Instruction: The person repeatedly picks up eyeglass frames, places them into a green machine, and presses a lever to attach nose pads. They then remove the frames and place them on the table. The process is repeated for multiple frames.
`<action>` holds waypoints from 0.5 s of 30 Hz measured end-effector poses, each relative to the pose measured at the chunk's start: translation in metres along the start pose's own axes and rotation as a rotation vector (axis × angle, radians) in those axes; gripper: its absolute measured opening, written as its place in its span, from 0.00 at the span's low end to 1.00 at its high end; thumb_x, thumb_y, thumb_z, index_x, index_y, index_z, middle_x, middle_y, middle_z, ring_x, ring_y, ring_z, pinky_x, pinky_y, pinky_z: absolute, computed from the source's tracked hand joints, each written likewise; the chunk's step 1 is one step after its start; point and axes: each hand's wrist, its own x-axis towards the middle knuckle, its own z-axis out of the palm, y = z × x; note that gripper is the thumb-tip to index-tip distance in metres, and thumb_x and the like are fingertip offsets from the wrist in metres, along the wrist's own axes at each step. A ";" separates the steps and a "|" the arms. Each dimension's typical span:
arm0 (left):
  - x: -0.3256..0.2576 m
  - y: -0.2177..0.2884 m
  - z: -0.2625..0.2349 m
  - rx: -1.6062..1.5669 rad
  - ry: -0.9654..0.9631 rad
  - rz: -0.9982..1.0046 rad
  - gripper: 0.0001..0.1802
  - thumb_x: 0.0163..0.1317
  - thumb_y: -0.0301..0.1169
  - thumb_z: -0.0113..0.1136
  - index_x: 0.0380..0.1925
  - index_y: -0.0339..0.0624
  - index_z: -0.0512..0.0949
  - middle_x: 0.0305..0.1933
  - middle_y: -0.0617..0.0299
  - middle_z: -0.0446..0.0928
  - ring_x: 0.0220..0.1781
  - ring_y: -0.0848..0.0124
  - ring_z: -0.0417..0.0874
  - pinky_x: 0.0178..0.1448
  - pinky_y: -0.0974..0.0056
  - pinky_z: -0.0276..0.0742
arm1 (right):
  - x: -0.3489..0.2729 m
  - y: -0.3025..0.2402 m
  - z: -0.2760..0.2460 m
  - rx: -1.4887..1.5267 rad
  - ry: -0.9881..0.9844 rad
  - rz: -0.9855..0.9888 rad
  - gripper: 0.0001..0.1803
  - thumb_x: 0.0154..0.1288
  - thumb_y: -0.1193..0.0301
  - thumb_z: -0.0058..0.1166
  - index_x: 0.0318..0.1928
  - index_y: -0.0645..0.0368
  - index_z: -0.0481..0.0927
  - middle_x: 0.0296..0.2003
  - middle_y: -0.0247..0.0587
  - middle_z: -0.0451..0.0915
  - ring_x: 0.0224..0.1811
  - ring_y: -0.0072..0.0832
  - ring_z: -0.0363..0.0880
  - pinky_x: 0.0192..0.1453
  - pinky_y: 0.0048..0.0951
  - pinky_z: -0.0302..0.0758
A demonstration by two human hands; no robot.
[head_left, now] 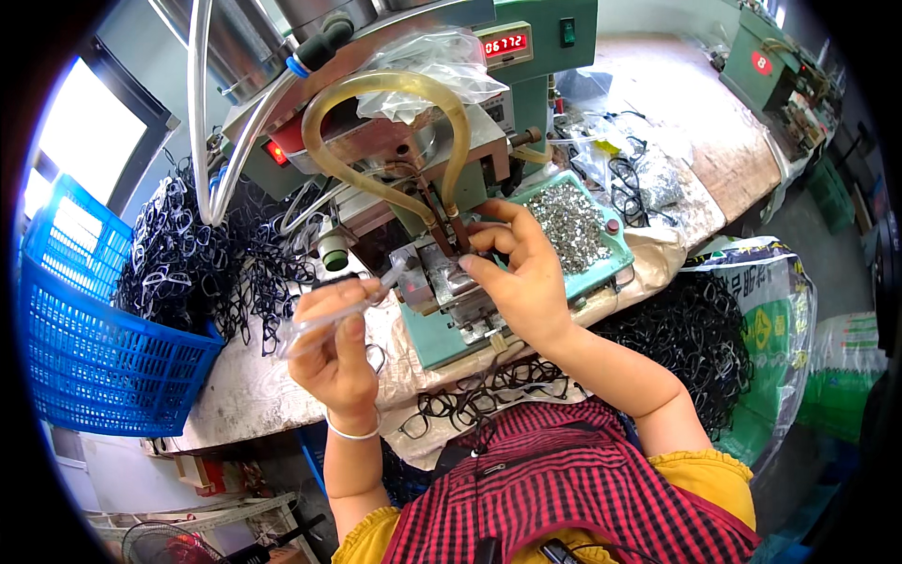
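Far left there's a blue basket (89, 348), cut off by the dark fisheye rim, so I can't see how far it goes. A heap of black frames (193, 258) spills from it onto the counter (240, 395); it's a tangle, and single frames are hard to pick out.

The left hand (336, 352) has its grip clamped on a clear frame (343, 308), thumb on the near side and fingers curled over the top. The frame is see-through and partly hidden by the fingers, so its outline is hard to follow. Its long axis runs low-left to up-right, and the upper right end points at the metal fixture (440, 277) of the green machine (451, 160), touching it or just short of it, can't tell which.

The right hand (521, 277) sits on that fixture, fingers bent and pinched together at the clamp. Whether there's a small part between the fingertips I can't make out.

A yellowish hose (385, 94) loops over the machine, with a crumpled clear bag (437, 70) behind it. Just right of the hand is a teal tray (573, 226) of small metal bits, too tiny to identify. Further right, a sack (742, 329) holds more black frames, its far side lost in the rim.
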 end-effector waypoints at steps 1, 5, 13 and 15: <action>-0.002 0.002 0.001 -0.021 -0.007 0.016 0.07 0.73 0.27 0.55 0.44 0.33 0.76 0.42 0.43 0.81 0.45 0.59 0.84 0.45 0.57 0.86 | -0.004 -0.005 0.000 0.037 -0.006 0.017 0.30 0.60 0.80 0.60 0.64 0.66 0.68 0.44 0.44 0.85 0.56 0.27 0.79 0.66 0.31 0.68; -0.024 0.005 0.009 0.240 -0.268 0.058 0.04 0.62 0.22 0.62 0.36 0.37 0.83 0.39 0.47 0.85 0.40 0.58 0.88 0.46 0.57 0.84 | 0.002 -0.005 -0.026 -0.250 -0.114 -0.019 0.24 0.60 0.78 0.60 0.59 0.62 0.76 0.50 0.46 0.84 0.58 0.33 0.80 0.65 0.34 0.72; -0.027 -0.016 0.037 0.267 -0.496 0.249 0.14 0.48 0.28 0.75 0.38 0.49 0.88 0.44 0.64 0.87 0.41 0.63 0.83 0.53 0.51 0.80 | 0.017 0.070 -0.142 -1.274 0.172 -0.334 0.09 0.53 0.70 0.68 0.36 0.55 0.87 0.54 0.53 0.80 0.66 0.50 0.72 0.68 0.47 0.69; -0.027 -0.016 0.036 0.266 -0.499 0.239 0.14 0.48 0.28 0.76 0.37 0.49 0.88 0.44 0.64 0.87 0.41 0.63 0.83 0.52 0.51 0.80 | 0.018 0.070 -0.137 -1.214 0.178 -0.349 0.07 0.53 0.71 0.68 0.34 0.54 0.87 0.53 0.53 0.81 0.66 0.50 0.72 0.67 0.46 0.71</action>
